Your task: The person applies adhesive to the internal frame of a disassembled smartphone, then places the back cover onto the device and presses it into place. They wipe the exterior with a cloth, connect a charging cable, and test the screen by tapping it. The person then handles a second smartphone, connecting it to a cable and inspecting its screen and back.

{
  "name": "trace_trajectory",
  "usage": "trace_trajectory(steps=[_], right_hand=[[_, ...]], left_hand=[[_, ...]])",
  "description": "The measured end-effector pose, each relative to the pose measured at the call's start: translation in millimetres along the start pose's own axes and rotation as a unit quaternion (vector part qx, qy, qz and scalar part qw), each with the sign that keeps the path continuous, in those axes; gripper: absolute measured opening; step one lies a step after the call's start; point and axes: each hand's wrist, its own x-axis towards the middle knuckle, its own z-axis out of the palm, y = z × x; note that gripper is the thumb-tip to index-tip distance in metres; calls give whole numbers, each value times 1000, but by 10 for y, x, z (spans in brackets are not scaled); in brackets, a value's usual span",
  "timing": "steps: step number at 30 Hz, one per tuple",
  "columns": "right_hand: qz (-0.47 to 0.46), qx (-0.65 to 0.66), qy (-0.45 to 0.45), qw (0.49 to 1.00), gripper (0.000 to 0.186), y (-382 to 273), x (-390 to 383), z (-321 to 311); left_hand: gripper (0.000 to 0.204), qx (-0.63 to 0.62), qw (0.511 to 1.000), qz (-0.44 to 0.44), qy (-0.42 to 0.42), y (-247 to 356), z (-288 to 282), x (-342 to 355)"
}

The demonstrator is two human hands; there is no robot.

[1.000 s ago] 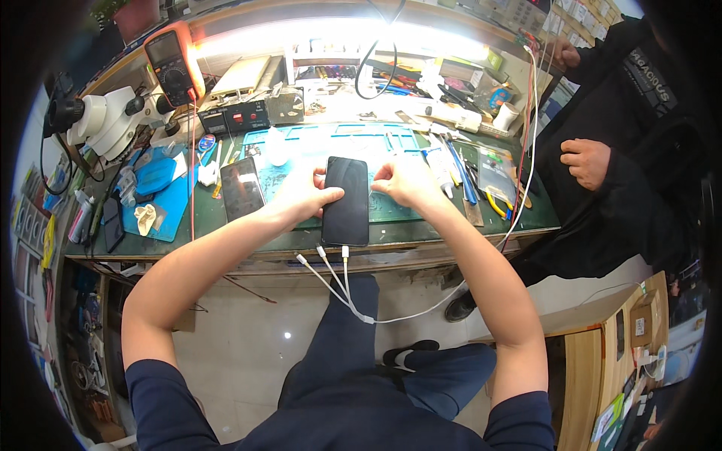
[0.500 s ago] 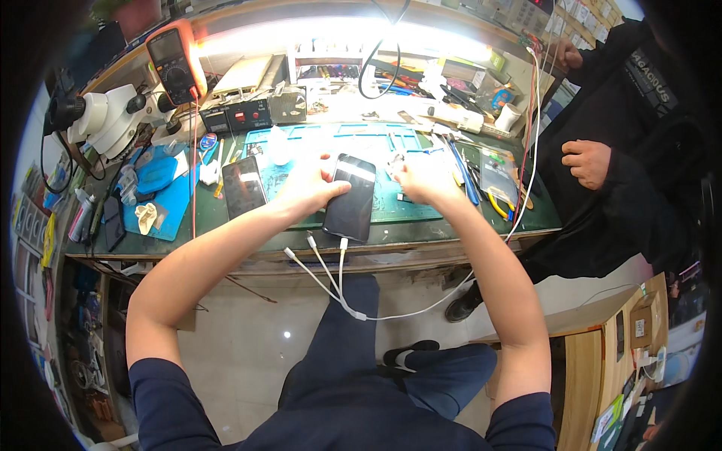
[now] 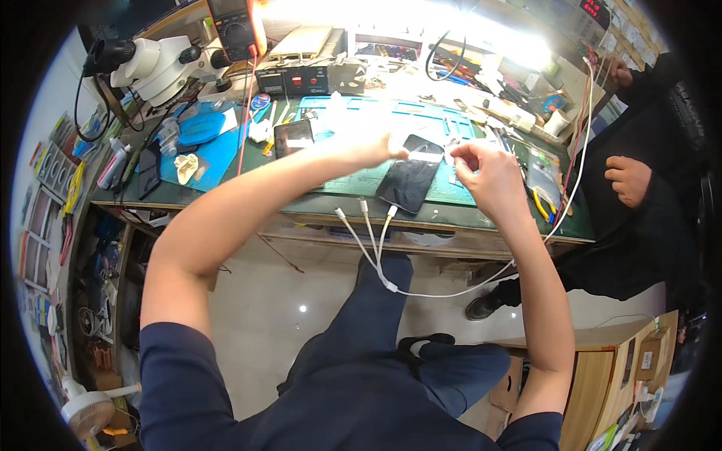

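A dark smartphone (image 3: 410, 177) lies tilted on the bench mat, its top leaning right. One plug of a white three-headed charging cable (image 3: 391, 286) meets its lower end; the other two heads hang loose at the bench edge. Beside the phone's upper left edge is my left hand (image 3: 372, 149), its thumb close to that edge and its fingers washed out by glare. My right hand (image 3: 490, 174) is closed in a pinch just right of the phone's top; what it pinches, if anything, is too small to make out. A second dark phone (image 3: 293, 137) lies left, partly behind my left forearm.
Further back on the bench stand an orange multimeter (image 3: 233, 30), a white microscope (image 3: 162, 66) and a black power box (image 3: 295, 80). Tools and yellow-handled pliers (image 3: 543, 207) lie at right. Another person's hand (image 3: 628, 180) shows beyond the bench's right end.
The view has shifted, so the bench sits further right and higher. The phone has turned clockwise. My left thumb has moved off its screen to the edge; my right hand stays pinched near its top.
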Motion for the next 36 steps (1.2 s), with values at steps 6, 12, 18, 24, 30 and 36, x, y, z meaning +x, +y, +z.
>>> trace_trajectory(steps=[6,12,18,24,30,36], right_hand=[[-38,51,-12,998,17,-372,-331,121],[-66,65,-1,996,15,-502,-382,240],[-10,155,159,975,19,-498,-456,-112],[100,87,19,991,21,162,-544,69],[117,-93,75,986,24,713,-281,250],[153,-99,107,977,19,755,-352,316]], left_hand=[[69,154,981,-113,-45,-787,-473,-974],[76,127,986,-88,56,-1076,-384,-1112],[78,-84,983,-161,1,-1312,-297,-1040],[59,-261,940,-215,-46,-1091,-434,-996],[50,-157,953,-258,-31,-1312,-336,-1083],[8,-9,946,112,305,-925,166,-1719]])
